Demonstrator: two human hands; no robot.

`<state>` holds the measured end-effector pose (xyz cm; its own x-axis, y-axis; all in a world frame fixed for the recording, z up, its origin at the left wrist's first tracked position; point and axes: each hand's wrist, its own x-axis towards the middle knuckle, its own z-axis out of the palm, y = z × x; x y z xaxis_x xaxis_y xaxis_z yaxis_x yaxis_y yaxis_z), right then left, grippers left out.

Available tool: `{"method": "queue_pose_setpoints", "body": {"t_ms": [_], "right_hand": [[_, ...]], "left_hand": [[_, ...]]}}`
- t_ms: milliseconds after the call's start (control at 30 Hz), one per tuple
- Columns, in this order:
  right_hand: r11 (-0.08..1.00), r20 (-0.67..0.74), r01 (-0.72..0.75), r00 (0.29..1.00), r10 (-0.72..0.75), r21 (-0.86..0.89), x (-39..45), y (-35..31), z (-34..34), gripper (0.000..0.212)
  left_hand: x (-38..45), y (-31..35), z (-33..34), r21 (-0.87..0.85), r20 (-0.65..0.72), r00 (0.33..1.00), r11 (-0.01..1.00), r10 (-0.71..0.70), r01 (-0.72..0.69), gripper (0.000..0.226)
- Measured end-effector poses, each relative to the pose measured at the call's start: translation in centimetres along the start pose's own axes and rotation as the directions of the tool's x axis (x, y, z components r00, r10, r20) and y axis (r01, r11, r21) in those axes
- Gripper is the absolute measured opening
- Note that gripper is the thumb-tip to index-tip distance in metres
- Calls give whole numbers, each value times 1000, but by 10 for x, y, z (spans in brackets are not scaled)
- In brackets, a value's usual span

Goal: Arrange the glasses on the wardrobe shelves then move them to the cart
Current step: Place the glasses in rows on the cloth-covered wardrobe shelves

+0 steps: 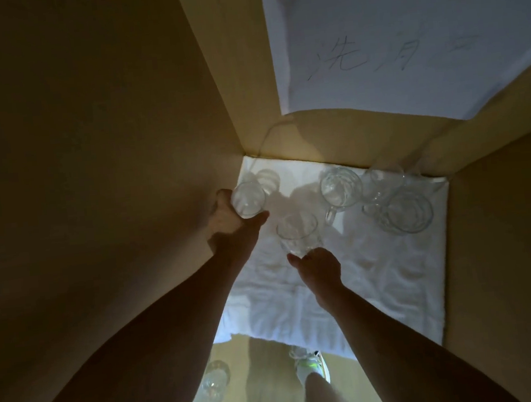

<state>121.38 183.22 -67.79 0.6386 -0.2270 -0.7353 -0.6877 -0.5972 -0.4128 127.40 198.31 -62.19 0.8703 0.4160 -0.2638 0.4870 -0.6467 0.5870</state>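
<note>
From the head view, my left hand (pixel 227 217) has its grip wrapped round a clear glass (pixel 248 199) near the shelf's back left corner, by the wardrobe wall (pixel 91 152), probably to keep the row tight. My right hand (pixel 321 268) pinches the base of a second glass (pixel 297 235) over the white towel (pixel 347 290) lining the shelf, which likely cushions the glassware. Three glass mugs (pixel 341 190) stand to the right along the back. More glasses (pixel 211 387) wait on the floor below. A handwritten paper sign (pixel 404 41) hangs on the back panel.
</note>
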Motion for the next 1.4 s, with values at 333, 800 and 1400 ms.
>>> {"method": "queue_pose_setpoints", "body": {"t_ms": [333, 800, 1400], "right_hand": [[998, -141, 7, 990, 2, 61, -98, 20, -38, 37], [946, -443, 291, 873, -204, 139, -290, -39, -138, 34], [737, -759, 660, 554, -343, 148, -558, -52, -230, 43]], "left_hand": [[-80, 14, -64, -56, 21, 994, 993, 106, -105, 71], [-188, 93, -228, -196, -92, 934, 913, 346, -358, 65], [-368, 171, -433, -476, -385, 747, 577, 541, -664, 70]]}}
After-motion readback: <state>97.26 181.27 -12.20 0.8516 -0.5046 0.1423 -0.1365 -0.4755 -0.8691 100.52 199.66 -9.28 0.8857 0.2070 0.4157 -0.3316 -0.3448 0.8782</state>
